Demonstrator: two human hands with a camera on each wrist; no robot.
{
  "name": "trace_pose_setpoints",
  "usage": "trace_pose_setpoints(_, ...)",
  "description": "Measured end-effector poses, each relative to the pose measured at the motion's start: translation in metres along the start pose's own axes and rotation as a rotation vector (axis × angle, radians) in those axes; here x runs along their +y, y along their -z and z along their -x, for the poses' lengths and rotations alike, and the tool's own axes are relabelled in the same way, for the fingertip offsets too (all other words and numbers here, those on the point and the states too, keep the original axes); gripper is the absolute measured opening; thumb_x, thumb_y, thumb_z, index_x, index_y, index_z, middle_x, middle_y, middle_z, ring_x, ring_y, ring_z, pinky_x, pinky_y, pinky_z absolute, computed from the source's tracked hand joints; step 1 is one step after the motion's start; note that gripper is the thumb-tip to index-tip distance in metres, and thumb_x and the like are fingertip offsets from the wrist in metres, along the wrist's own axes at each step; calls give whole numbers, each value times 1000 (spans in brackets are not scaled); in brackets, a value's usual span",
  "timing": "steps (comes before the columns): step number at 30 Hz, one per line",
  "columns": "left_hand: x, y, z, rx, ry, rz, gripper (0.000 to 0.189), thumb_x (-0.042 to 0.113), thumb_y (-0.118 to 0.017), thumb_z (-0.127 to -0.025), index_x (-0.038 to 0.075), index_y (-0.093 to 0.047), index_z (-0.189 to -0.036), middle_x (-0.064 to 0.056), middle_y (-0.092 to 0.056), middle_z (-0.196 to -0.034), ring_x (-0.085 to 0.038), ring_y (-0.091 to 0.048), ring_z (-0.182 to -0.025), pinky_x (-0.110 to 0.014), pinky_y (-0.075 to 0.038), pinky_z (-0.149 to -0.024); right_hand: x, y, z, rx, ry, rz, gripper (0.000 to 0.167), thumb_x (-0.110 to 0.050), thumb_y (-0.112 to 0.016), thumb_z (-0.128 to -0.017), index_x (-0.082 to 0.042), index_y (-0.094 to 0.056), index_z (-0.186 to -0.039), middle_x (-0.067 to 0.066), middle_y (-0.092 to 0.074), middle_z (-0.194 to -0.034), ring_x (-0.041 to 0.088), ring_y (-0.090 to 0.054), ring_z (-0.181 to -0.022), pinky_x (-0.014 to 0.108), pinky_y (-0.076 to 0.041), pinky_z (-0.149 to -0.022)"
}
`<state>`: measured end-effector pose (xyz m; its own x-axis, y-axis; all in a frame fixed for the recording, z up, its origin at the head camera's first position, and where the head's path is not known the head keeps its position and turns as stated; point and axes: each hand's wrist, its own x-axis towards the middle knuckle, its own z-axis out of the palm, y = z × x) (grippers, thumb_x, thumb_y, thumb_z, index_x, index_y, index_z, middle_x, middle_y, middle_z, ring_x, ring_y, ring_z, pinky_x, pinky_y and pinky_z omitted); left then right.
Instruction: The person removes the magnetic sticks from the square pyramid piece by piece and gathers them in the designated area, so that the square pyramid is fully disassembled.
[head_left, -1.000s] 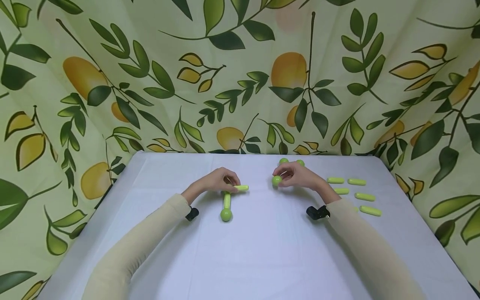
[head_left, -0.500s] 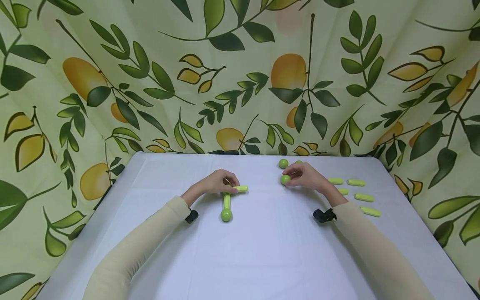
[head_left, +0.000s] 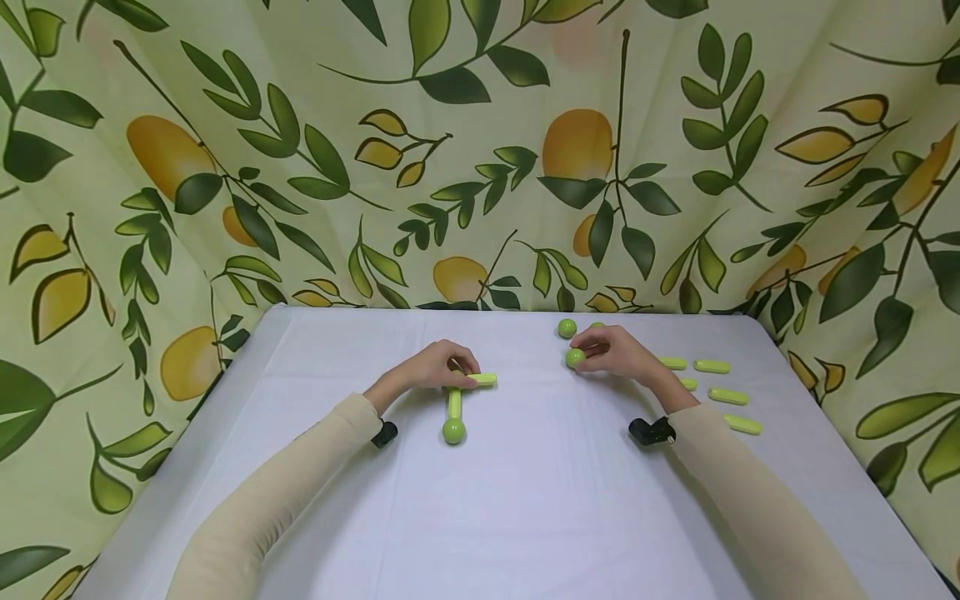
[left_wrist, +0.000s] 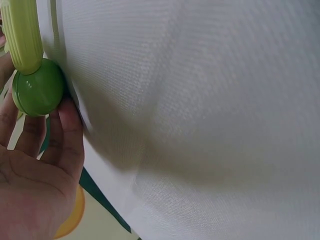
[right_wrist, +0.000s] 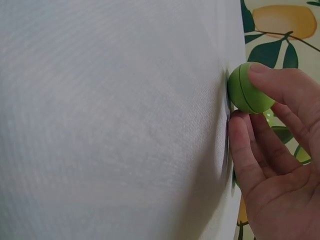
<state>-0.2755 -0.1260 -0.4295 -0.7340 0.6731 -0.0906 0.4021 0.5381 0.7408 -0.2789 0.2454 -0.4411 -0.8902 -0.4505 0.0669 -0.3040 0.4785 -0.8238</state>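
My left hand (head_left: 438, 364) grips a green ball (left_wrist: 39, 90) at the corner of a small joined piece, fingers curled around the ball. One light green ribbed stick (head_left: 454, 403) runs from that corner toward me and ends in a second green ball (head_left: 453, 431). Another light green stick (head_left: 483, 379) points right from under the left fingertips. Farther right, my right hand (head_left: 611, 353) pinches a green ball (right_wrist: 247, 89) between thumb and fingers, close over the white cloth. A seam line circles this ball. Just behind it sits a loose green ball (head_left: 567, 328).
Another green ball (head_left: 597, 325) is mostly hidden behind the right hand. Several light green sticks (head_left: 727, 396) lie to the right, some partly covered by the right arm. The white-clothed table (head_left: 510, 500) ends at a leaf-and-fruit patterned curtain (head_left: 480, 150).
My right hand has moved a little to the right with its ball, uncovering the loose ball behind. The left hand stays nearly still on the joined piece.
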Motion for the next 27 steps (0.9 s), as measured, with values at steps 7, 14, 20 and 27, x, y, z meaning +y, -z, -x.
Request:
trace_pose_setpoints(7,-1,-1,-1,1,2,-6,9,10,-78,-92,7,-75,-100,2,-68,-93,-14,-61,-89,-28,-52,-80,3,2,-1,-4,2,-18,36,1,-83,-84,6,-69,-117,19,-68,-115,35,-65,-106,35,-53,-92)
trace_pose_setpoints(14,-1,-2,-2,3,3,-20,9,10,-78,-92,7,-74,-100,3,-68,-92,-13,-60,-87,-27,-51,-79,-1,6,1,-12,-16,-26,39,-2,-84,-83,6,-68,-118,19,-69,-115,34,-67,-104,33,-54,-90)
trace_pose_setpoints(20,1,-6,-2,12,34,-34,9,10,-79,-91,8,-75,-99,3,-67,-89,-14,-57,-85,-26,-49,-75,-3,13,1,7,-31,2,41,-6,-84,-85,7,-67,-121,19,-69,-114,31,-66,-103,25,-52,-87)
trace_pose_setpoints(27,0,-6,0,16,35,-48,11,12,-79,-91,9,-75,-100,3,-68,-91,-14,-57,-86,-27,-49,-76,-10,15,-2,32,-6,-7,40,-10,-81,-89,6,-67,-122,22,-67,-119,31,-63,-109,25,-50,-91)
